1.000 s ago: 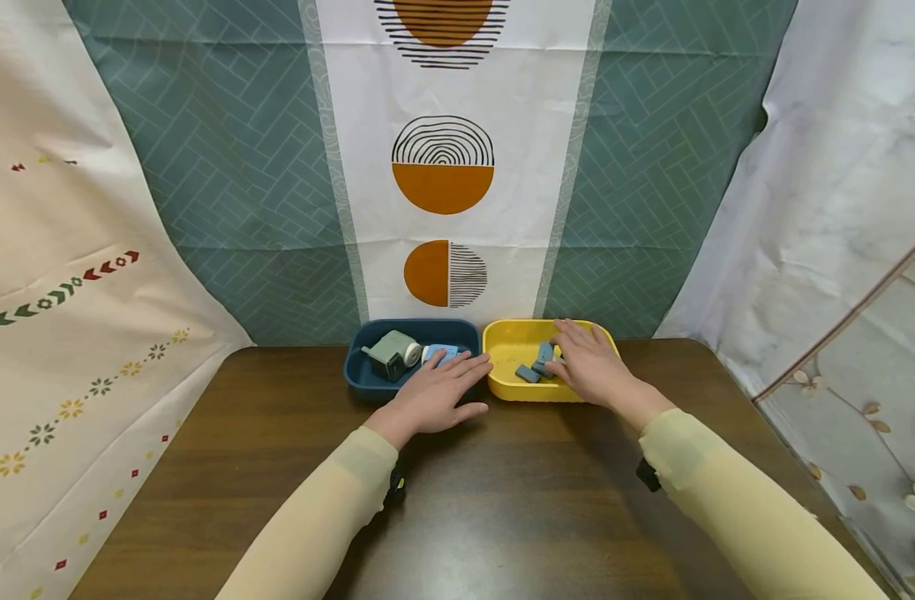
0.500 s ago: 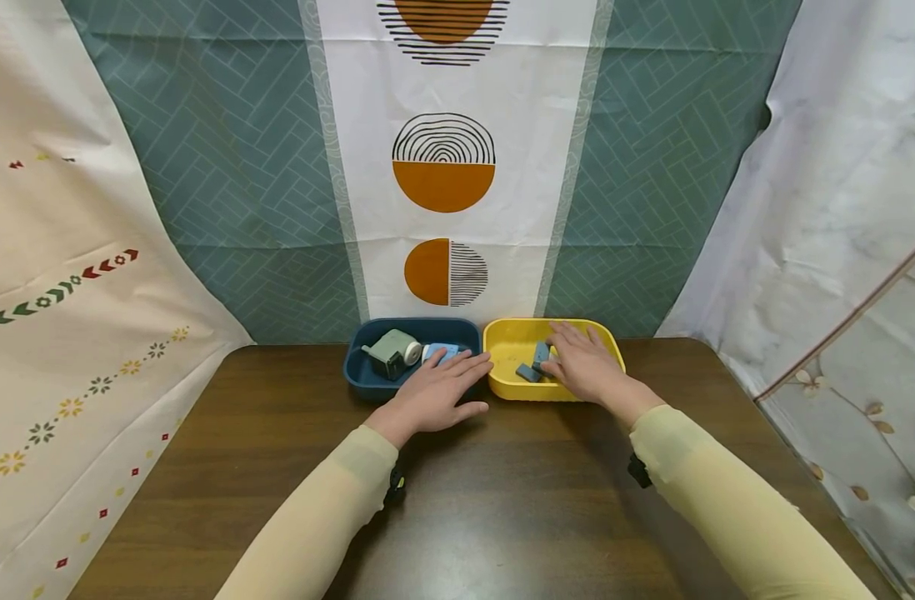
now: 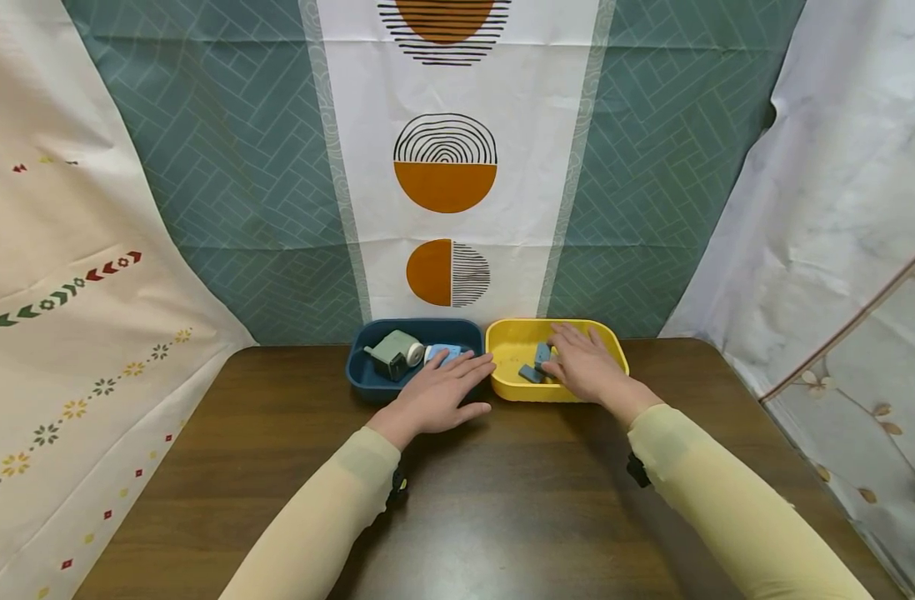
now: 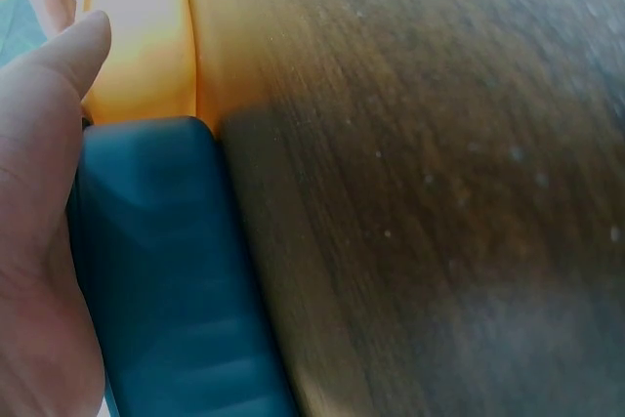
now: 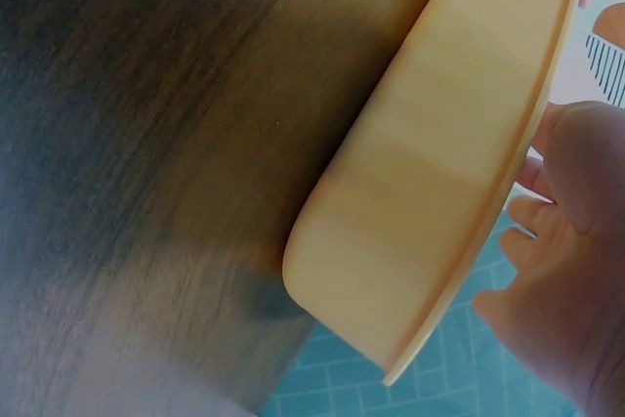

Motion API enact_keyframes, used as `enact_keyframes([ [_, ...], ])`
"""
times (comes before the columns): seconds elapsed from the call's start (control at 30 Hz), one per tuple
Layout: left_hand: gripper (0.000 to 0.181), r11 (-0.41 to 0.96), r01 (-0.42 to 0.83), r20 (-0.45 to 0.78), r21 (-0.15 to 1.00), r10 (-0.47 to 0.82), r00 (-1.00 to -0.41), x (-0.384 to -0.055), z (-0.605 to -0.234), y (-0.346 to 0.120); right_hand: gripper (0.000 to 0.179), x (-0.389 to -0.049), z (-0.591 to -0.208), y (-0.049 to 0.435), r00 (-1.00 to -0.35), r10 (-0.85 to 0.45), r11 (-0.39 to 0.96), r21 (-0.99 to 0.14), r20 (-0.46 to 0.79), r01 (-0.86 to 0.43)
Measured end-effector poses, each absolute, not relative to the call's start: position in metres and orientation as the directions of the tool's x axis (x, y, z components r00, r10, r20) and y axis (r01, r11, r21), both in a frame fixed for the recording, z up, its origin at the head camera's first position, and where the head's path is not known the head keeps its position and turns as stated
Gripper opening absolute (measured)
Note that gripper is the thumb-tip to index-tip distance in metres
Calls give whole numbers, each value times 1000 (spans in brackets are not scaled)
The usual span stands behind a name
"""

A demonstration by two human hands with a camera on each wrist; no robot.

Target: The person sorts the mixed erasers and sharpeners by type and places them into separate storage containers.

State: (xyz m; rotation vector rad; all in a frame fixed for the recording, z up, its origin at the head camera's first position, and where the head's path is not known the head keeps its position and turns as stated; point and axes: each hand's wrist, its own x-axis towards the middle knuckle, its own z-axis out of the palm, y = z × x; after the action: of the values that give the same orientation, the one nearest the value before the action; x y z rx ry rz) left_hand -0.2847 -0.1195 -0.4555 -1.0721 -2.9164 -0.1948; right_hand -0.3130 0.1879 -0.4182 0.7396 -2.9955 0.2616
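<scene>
My left hand (image 3: 437,395), palm down with fingers straight, lies over the front right part of a navy blue bin (image 3: 358,385). Inside that bin are a sage-green boxy thing with a white round part (image 3: 395,353) and a light blue thing (image 3: 444,353) partly covered by my fingers. My right hand (image 3: 588,365) hovers over a yellow bin (image 3: 508,334), its fingers loosely bent. Close to its thumb lie small grey-blue blocks (image 3: 531,373), some of them partly hidden. In the right wrist view, no held thing shows in the right hand (image 5: 562,251).
The two bins stand side by side at the back edge of a dark brown wooden table (image 3: 502,517). A patterned green and white cloth (image 3: 457,225) hangs right behind them. More cloth hangs at the left (image 3: 90,358) and right sides.
My right hand has shifted slightly left over the yellow bin since a second ago, then stayed almost still. The left hand keeps its place. The bins have not moved.
</scene>
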Motion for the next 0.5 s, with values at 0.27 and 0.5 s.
enact_keyframes([
  [0.27,78,755,647,67,106,644,-762,-284,-456,-120,56,-314,-422,186,-882,-464,870,-143,78,-471],
  [0.5,78,758,643,68,109,640,-765,-283,-455,-121,65,-312,-423,188,-866,-487,857,-129,112,-498],
])
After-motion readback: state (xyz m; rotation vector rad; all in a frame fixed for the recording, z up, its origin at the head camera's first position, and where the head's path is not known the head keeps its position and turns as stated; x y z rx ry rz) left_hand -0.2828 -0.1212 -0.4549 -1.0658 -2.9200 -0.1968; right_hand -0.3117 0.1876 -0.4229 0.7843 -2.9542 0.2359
